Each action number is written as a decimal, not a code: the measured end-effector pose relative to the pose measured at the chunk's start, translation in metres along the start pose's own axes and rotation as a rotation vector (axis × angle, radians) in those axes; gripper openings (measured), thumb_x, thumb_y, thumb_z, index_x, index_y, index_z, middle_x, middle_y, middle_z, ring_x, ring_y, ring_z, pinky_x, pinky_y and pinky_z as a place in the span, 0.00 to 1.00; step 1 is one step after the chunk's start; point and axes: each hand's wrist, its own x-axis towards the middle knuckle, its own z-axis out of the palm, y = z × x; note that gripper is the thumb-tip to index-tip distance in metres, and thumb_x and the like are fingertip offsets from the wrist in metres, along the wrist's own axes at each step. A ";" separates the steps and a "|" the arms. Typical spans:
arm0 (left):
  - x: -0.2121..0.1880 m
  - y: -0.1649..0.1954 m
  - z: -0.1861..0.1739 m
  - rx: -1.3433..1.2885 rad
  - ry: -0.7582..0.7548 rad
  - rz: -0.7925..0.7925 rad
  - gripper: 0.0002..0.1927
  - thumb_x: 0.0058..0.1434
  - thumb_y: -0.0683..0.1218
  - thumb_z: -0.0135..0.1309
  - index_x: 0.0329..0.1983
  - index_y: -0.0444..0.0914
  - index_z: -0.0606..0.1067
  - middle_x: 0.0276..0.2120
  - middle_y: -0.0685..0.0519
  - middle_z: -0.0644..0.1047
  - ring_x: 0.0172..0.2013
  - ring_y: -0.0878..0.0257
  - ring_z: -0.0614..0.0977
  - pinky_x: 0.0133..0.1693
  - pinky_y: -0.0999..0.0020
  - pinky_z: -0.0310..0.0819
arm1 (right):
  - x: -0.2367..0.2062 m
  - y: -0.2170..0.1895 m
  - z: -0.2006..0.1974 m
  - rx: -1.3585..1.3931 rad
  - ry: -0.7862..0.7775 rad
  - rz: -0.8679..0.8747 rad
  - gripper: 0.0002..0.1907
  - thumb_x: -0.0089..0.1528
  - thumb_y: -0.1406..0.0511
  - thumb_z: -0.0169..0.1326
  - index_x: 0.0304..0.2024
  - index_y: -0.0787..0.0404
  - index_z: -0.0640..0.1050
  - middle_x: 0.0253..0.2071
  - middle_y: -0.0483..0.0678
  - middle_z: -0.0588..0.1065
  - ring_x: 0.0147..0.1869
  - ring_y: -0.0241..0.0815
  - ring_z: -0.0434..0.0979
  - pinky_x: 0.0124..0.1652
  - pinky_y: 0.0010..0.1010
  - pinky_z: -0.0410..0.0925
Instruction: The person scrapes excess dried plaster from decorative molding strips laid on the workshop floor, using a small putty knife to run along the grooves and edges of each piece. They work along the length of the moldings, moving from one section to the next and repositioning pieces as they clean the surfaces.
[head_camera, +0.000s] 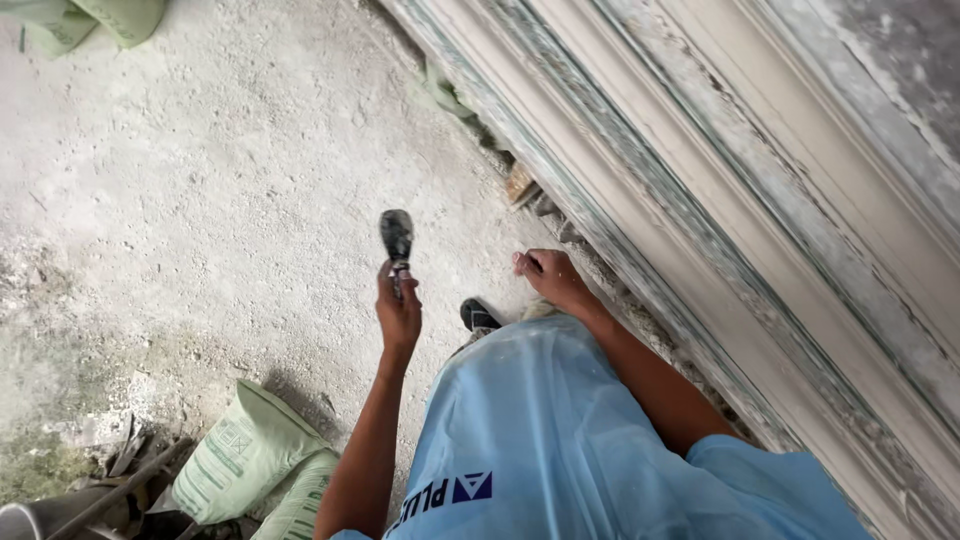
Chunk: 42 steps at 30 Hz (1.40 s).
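Above dusty concrete floor (200, 180), left hand (398, 312) gripping dark paint-caked scraper (397, 238), right hand (550, 278) clenched, empty

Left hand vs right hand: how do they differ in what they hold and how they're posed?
The left hand grips a dark, blade-ended tool pointing away over the dusty floor; the right hand looks curled with nothing visible in it. The left hand is out over open floor; the right hand sits nearer the worn moulded frame. Both are bare and raised in front of the blue shirt.
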 end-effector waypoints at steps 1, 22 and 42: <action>0.015 -0.004 -0.009 -0.030 0.024 -0.019 0.24 0.74 0.50 0.45 0.68 0.34 0.64 0.32 0.48 0.81 0.25 0.64 0.77 0.28 0.68 0.73 | 0.019 -0.007 0.007 -0.065 0.027 -0.091 0.25 0.74 0.53 0.52 0.37 0.66 0.86 0.25 0.47 0.79 0.32 0.43 0.80 0.38 0.38 0.73; 0.448 0.109 -0.009 -0.036 -0.274 0.079 0.17 0.75 0.49 0.46 0.58 0.33 0.72 0.39 0.45 0.83 0.33 0.60 0.86 0.35 0.66 0.80 | 0.406 -0.309 -0.025 -0.039 -0.261 -0.310 0.30 0.70 0.59 0.54 0.74 0.54 0.66 0.53 0.55 0.80 0.45 0.43 0.83 0.45 0.37 0.76; 0.867 0.180 -0.026 -0.005 -0.634 0.302 0.18 0.75 0.48 0.49 0.61 0.33 0.68 0.37 0.44 0.81 0.26 0.62 0.80 0.30 0.65 0.75 | 0.664 -0.451 -0.122 0.315 -0.020 0.388 0.23 0.66 0.48 0.50 0.57 0.53 0.72 0.28 0.38 0.70 0.24 0.29 0.61 0.23 0.26 0.58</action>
